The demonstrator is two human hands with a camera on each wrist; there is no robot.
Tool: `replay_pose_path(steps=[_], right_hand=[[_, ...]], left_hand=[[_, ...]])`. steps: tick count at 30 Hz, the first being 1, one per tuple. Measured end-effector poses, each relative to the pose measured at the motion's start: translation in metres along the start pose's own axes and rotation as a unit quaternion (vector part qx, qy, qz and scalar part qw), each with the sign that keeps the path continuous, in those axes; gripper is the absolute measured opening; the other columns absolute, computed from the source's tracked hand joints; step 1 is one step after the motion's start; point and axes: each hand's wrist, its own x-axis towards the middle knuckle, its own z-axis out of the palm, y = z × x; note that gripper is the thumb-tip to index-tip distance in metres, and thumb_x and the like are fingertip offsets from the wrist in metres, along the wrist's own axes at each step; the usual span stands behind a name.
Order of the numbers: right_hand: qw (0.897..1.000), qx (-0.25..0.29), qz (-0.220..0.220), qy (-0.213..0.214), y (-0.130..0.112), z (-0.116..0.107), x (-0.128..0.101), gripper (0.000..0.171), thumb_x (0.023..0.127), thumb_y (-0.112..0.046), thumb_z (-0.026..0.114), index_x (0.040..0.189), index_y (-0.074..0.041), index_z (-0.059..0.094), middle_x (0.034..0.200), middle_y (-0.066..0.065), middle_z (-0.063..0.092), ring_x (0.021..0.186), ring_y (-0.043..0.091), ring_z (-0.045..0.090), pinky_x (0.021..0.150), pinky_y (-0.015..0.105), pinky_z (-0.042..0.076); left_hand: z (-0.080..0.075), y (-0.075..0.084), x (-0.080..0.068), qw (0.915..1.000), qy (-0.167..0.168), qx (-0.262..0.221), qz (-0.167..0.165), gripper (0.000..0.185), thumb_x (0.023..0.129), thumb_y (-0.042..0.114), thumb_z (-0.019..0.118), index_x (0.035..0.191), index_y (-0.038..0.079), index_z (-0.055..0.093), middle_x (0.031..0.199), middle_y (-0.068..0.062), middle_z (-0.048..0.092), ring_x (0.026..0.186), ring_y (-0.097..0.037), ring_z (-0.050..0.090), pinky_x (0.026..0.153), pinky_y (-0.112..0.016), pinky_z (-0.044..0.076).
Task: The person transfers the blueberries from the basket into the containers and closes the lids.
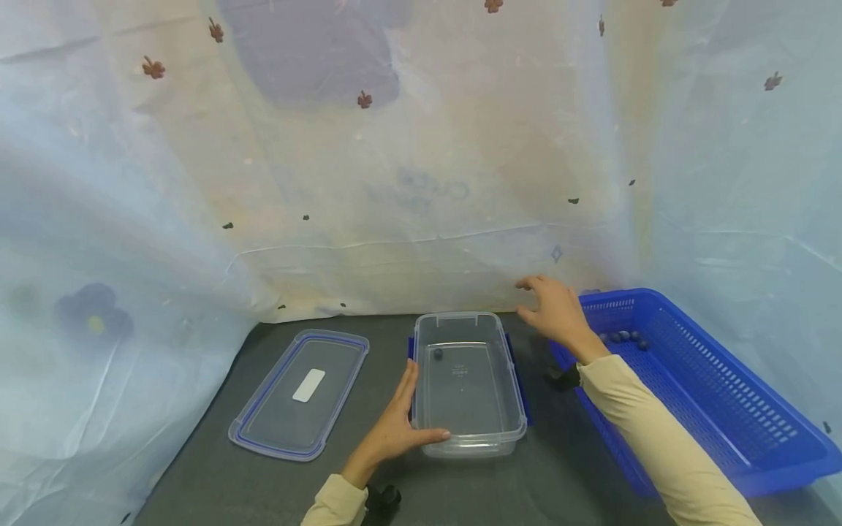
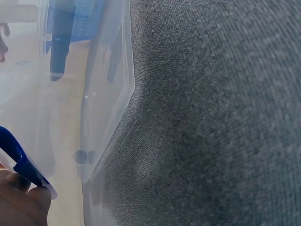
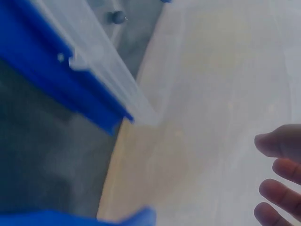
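The left hand lies flat against the near left corner of the clear box, fingers straight and thumb along its front wall, steadying it without gripping. The right hand hangs open and empty between the box and the blue basket. One dark marble sits in the box and several marbles remain in the basket, so the transfer looks barely begun; next would be pinching one from the basket.

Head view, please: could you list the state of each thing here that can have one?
Clear container: open, lid off, one dark ball inside.
Lid: off, flat on the mat left of the container.
Blue basket: upright, a few dark balls at its far end.
Left hand: fingers straight against the container's near left corner.
Right hand: empty, fingers spread, in the air between container and basket.
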Motion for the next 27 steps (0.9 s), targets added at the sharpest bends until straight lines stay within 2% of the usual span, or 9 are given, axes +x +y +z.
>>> replay_pose_path(steps=[7,11,14,18,22,25,27], right_hand=[[0.997,0.041,0.027,0.063,0.030,-0.023,-0.010,0.037,0.086,-0.015,0.073,0.118,-0.001,0.064,0.113,0.021,0.064,0.101,0.041,0.057,0.087,0.065,0.034],[0.991,0.066,0.042,0.104,0.049,-0.029,-0.018,0.035,0.085,-0.012,0.072,0.115,0.003,0.064,0.108,0.024,0.065,0.099,0.042,0.058,0.085,0.060,0.040],[0.986,0.092,0.067,0.125,0.062,-0.030,-0.023,0.033,0.085,-0.012,0.072,0.113,0.004,0.064,0.105,0.025,0.066,0.096,0.043,0.060,0.081,0.057,0.045],[0.977,0.113,0.115,0.136,0.081,-0.025,-0.032,0.034,0.088,-0.016,0.070,0.114,0.005,0.064,0.104,0.025,0.067,0.096,0.043,0.061,0.084,0.057,0.043],[0.968,0.131,0.156,0.144,0.101,-0.017,-0.044,0.035,0.091,-0.020,0.069,0.114,0.005,0.064,0.104,0.026,0.067,0.096,0.043,0.060,0.095,0.059,0.034],[0.960,0.151,0.181,0.150,0.114,-0.009,-0.053,0.035,0.091,-0.020,0.069,0.114,0.006,0.064,0.104,0.028,0.066,0.086,0.019,0.063,0.104,0.061,0.020],[0.956,0.156,0.197,0.150,0.121,-0.004,-0.059,0.035,0.092,-0.020,0.069,0.114,0.006,0.065,0.103,0.028,0.066,0.080,0.003,0.057,0.106,0.062,0.013]], left_hand=[[0.000,-0.001,0.000,1.0000,0.002,0.003,-0.001,0.125,0.069,0.040,0.087,0.156,0.008,0.003,0.161,-0.012,-0.005,0.144,-0.032,0.002,0.111,-0.056,0.012],[0.001,-0.001,0.000,1.0000,0.003,0.001,0.000,0.125,0.069,0.040,0.087,0.156,0.008,0.004,0.161,-0.012,-0.004,0.144,-0.032,0.003,0.111,-0.056,0.013],[0.001,-0.001,0.000,1.0000,0.005,-0.001,0.001,0.124,0.069,0.039,0.087,0.156,0.008,0.004,0.161,-0.012,-0.004,0.144,-0.032,0.003,0.111,-0.057,0.013],[0.001,-0.001,0.000,1.0000,0.005,-0.003,0.002,0.124,0.069,0.039,0.087,0.156,0.008,0.004,0.161,-0.012,-0.005,0.144,-0.032,0.003,0.111,-0.056,0.013],[0.001,-0.002,0.000,1.0000,0.003,-0.002,0.003,0.124,0.069,0.039,0.087,0.156,0.007,0.004,0.161,-0.012,-0.005,0.144,-0.031,0.003,0.111,-0.056,0.013],[0.001,-0.002,0.000,1.0000,0.003,-0.002,0.003,0.124,0.070,0.039,0.087,0.156,0.007,0.004,0.161,-0.012,-0.004,0.144,-0.031,0.003,0.111,-0.056,0.013],[0.001,-0.002,0.000,1.0000,0.003,-0.004,0.003,0.124,0.070,0.038,0.087,0.156,0.007,0.004,0.161,-0.012,-0.004,0.144,-0.031,0.002,0.111,-0.056,0.012]])
